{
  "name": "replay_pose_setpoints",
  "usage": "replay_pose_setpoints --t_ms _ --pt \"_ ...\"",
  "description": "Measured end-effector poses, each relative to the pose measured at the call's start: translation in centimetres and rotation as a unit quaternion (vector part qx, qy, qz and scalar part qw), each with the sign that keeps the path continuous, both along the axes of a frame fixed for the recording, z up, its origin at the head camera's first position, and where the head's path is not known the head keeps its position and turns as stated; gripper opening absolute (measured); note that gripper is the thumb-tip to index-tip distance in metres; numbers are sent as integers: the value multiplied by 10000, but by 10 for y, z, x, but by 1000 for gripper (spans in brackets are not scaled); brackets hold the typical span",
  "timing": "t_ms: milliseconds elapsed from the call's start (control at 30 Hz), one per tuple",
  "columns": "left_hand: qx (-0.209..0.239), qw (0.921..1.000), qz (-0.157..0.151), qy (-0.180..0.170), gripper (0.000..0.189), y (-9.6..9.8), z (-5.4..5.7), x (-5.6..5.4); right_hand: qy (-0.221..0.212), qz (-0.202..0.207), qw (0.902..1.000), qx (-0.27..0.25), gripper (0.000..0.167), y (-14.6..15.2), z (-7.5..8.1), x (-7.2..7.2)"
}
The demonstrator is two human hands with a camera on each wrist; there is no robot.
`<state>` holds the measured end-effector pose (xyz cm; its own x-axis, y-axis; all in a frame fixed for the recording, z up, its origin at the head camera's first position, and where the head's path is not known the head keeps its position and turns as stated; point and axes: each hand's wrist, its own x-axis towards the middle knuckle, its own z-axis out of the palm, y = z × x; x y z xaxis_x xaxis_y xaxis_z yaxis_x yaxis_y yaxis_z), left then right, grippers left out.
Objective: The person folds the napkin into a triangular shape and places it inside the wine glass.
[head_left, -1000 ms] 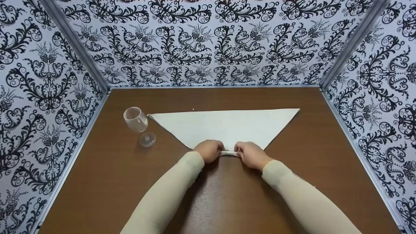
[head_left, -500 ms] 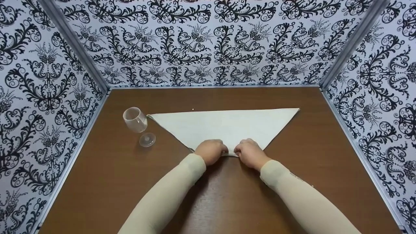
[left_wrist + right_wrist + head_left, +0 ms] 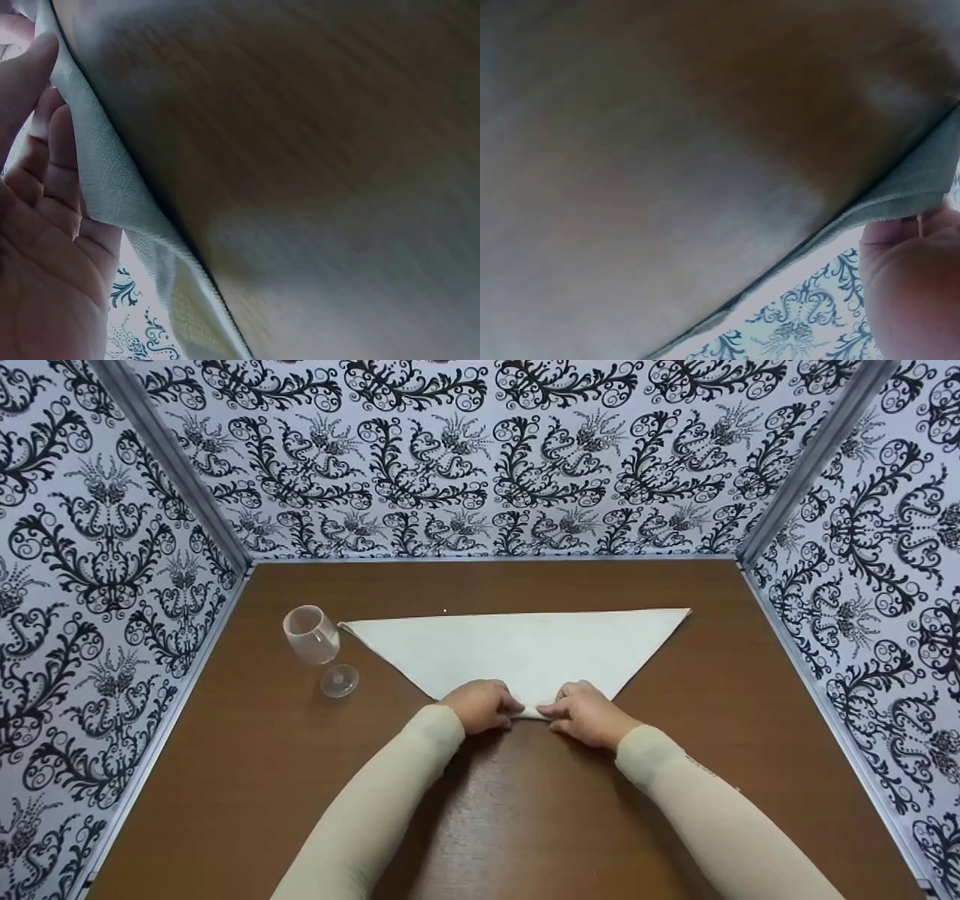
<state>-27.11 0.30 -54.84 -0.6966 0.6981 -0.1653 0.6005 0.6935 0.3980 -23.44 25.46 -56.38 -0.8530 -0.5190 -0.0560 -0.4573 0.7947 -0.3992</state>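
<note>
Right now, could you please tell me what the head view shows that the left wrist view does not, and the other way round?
Only the head view shows the glass, the two pointed far corners of the cloth, and the back of the left hand.

Only the left wrist view shows that hand's palm, with the weave of the cloth readable close up.

Both share the cloth, the left hand holding it, the brown table and part of the patterned wall.
</note>
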Motion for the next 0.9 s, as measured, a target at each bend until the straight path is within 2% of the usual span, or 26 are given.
replay_pose_setpoints --t_ms 167,333,467,567,733,900 --pt "-157 9998 150 -41 38 2 0 -2 -303 -174 9994 19 37 0 2 -4" --pt "-245 9994 225 107 30 4 -1 -3 -329 -197 9992 144 35 -3 2 -7" --pt "-222 9988 244 358 20 5 -3 -3 -85 -136 9995 289 31 -5 2 -8" --pt "-231 9981 280 494 20 6 -4 -2 216 -44 9990 401 27 -6 1 -7" --pt "-254 9977 543 317 25 7 -4 0 590 -1 9976 355 21 -7 1 -4" --pt "-320 9968 607 403 21 9 -4 3 570 -184 9980 216 18 -9 1 -2"
